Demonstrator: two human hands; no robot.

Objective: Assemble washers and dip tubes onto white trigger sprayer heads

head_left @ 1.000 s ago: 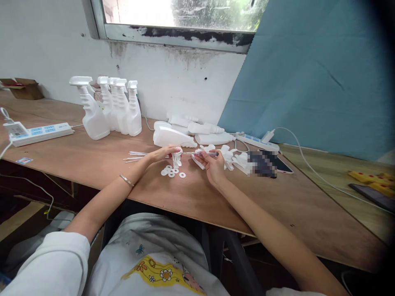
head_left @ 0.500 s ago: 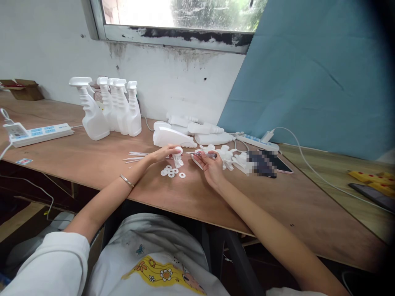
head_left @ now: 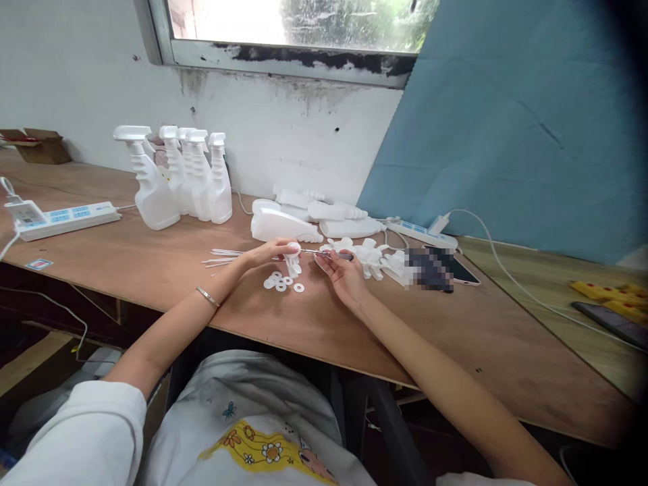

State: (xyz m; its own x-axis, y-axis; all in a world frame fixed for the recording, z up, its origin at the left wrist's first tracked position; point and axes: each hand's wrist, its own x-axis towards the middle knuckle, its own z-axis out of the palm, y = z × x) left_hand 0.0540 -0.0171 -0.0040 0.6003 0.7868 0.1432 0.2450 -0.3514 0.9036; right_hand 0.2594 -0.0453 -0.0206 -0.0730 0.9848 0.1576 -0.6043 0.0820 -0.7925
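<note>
My left hand [head_left: 273,250] is closed around a white spray bottle trigger head [head_left: 292,260], held just above the table. Between the fingers of my right hand [head_left: 347,270] is a screwdriver [head_left: 340,255], its thin shaft pointing left with the tip at the trigger head. Whether the tip is inside the head is too small to tell. Below my left hand lie several flat white washers [head_left: 281,282]. Thin white tubes [head_left: 223,255] stretch out to the left of that hand. More white trigger heads [head_left: 372,256] are piled beyond my right hand.
Several white spray bottles [head_left: 156,192] stand upright at the back left. White bottles without heads [head_left: 283,226] lie along the wall. Power strips sit at the left [head_left: 71,221] and back right [head_left: 425,233]. A phone [head_left: 460,266] lies right of the pile.
The screwdriver in my right hand has shifted very slightly, and the right fingers have moved a little on its handle. My left hand and the trigger head stay almost still.
</note>
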